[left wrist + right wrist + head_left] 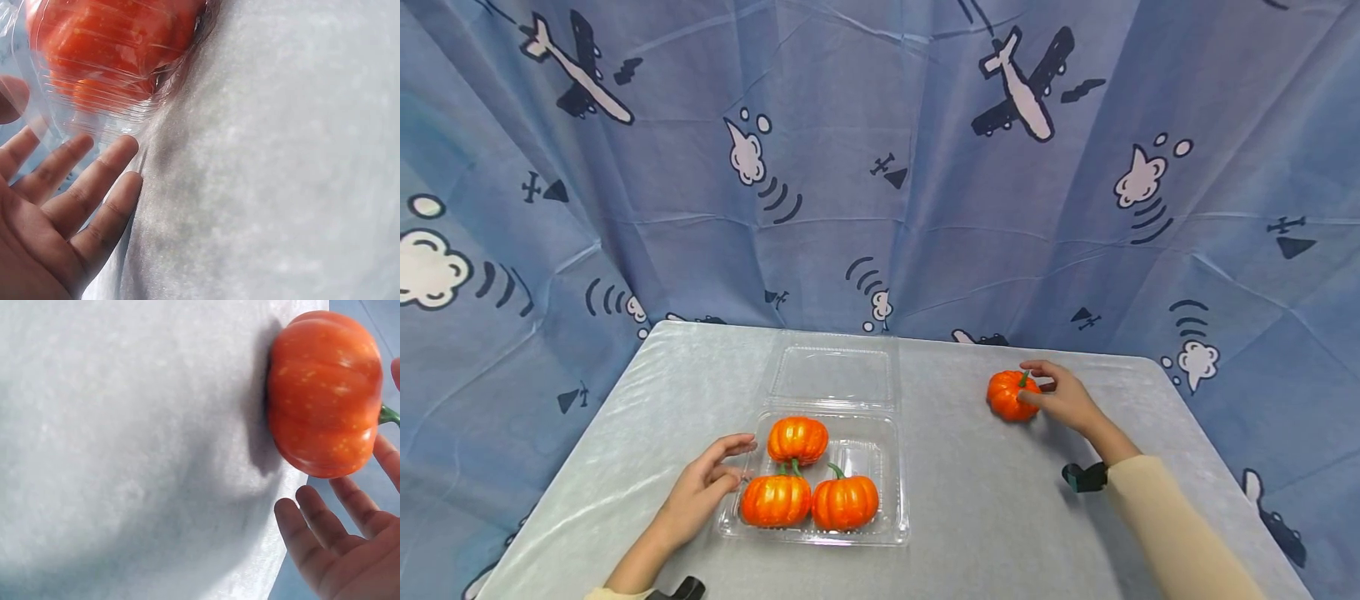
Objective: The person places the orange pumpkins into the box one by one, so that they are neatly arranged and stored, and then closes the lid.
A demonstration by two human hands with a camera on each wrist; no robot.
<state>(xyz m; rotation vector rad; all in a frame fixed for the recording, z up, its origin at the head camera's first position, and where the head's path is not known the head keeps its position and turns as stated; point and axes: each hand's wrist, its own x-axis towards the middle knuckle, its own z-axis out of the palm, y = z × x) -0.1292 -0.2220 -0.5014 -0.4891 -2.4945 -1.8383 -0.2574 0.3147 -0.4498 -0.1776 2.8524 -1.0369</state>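
My right hand is beside a small orange toy pumpkin with a green stem, on the right of the table. Its fingers and thumb are spread around the pumpkin's near side. In the right wrist view, the fingertips are right at the base of the pumpkin, and the fingers are only slightly bent. On the left, my left hand has its loosely spread fingers at the side wall of a clear plastic clamshell box. Inside the box are three pumpkins: one behind, two in front.
The box's clear lid lies folded back flat behind it. A pale grey cloth covers the table. Behind and at the sides hangs a blue curtain printed with planes and clouds.
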